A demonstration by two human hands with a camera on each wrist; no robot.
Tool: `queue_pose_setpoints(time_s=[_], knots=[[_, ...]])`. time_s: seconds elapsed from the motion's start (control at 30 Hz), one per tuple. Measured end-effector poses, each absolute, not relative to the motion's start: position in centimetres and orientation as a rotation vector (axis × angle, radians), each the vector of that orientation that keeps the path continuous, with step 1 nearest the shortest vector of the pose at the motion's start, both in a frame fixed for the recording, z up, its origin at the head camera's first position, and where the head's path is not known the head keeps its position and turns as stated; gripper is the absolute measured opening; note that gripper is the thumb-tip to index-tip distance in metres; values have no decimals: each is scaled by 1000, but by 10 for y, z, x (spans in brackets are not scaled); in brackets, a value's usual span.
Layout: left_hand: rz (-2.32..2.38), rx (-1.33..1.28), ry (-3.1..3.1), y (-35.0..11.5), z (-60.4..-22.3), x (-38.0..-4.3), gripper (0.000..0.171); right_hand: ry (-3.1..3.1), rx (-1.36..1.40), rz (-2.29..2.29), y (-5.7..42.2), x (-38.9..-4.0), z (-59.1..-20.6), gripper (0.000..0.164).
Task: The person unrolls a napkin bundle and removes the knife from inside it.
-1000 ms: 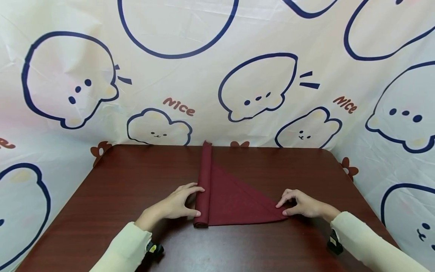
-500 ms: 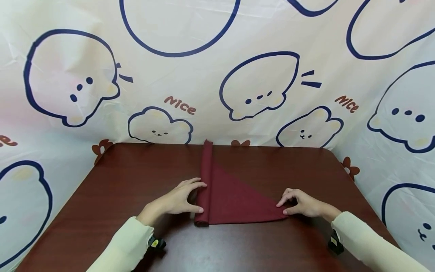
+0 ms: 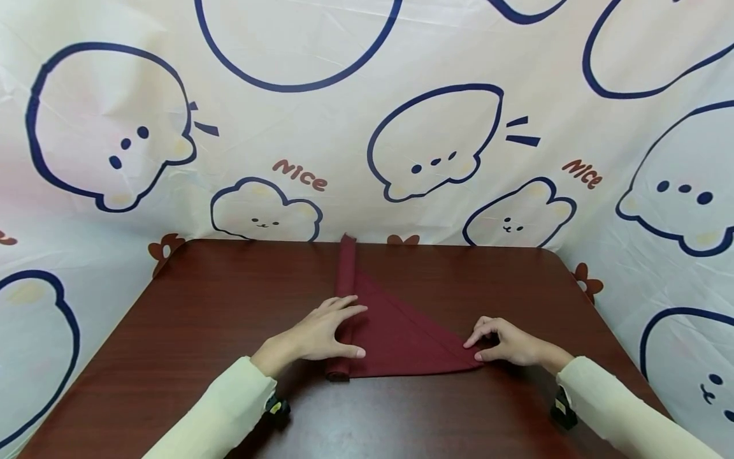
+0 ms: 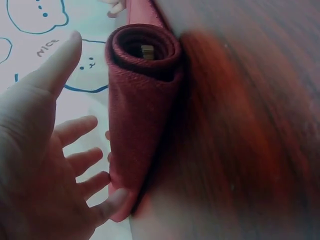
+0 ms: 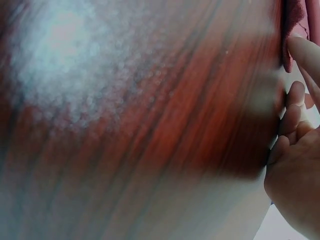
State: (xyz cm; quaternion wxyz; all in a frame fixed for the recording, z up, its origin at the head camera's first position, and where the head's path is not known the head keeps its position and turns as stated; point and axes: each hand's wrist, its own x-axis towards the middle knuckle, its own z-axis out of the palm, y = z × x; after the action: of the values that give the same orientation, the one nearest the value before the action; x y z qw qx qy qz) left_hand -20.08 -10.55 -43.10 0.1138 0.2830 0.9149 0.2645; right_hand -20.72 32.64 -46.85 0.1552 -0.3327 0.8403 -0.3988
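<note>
A dark red cloth (image 3: 395, 338) lies on the table, its left side wound into a long roll (image 3: 346, 271) and its right side flat, narrowing to a corner. My left hand (image 3: 318, 331) reaches over the near part of the roll with fingers and thumb spread. In the left wrist view, the roll's spiral end (image 4: 145, 50) shows a small gold-coloured piece inside, and the little finger overlaps the cloth. At the right corner, my right hand (image 3: 507, 344) holds the cloth with thumb and forefinger, the other fingers curled; the right wrist view shows the thumb on the cloth's tip (image 5: 295, 35).
The brown wooden table (image 3: 241, 280) has rounded far corners. A pale sheet (image 3: 344, 127) with cartoon outlines hangs behind it and along both sides. The roll's far end reaches the table's back edge. A dark wrist device (image 3: 278, 408) sits below the left sleeve.
My left hand has shifted right and a little away from me, from gripping the roll's left side to spreading over it. The roll and my right hand have stayed nearly in place.
</note>
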Motion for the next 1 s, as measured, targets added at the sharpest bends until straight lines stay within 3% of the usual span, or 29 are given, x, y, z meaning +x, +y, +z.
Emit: queue_pose_setpoints(time_s=[0.7, 1.0], knots=[[729, 806, 2638, -114, -442, -201, 78, 2405, -947, -1113, 327, -210, -468, 21], [731, 798, 2629, -121, -440, -200, 65, 2401, -963, -1125, 327, -210, -469, 20]])
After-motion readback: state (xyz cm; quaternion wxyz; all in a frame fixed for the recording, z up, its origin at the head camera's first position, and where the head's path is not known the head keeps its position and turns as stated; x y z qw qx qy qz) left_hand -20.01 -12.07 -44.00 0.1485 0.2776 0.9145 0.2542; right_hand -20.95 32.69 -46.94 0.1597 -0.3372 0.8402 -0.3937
